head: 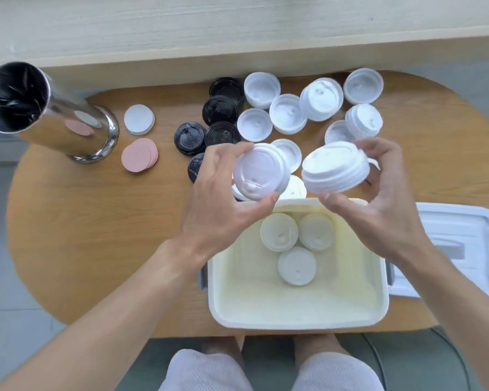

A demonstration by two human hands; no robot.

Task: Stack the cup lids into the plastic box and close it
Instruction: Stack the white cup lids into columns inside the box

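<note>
Both forearms bare, no sleeves, no watch or rings. White mesh-textured shorts (209, 371) w/ bare knees just below the worktop (96, 249) near edge. Short fingernails on fingers (268, 199).

The lids (316, 104) are white, some (220, 108) black; paper discs (139, 155) pink (others (139, 119) white); the table (96, 221) wood-grained brown.

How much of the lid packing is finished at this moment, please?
Done: three white lid stacks stand inside the open plastic box. In hand: the left hand and right hand each hold a white stack above it. Left: many white lids and black lids on the table; the box lid lies beside.
</note>
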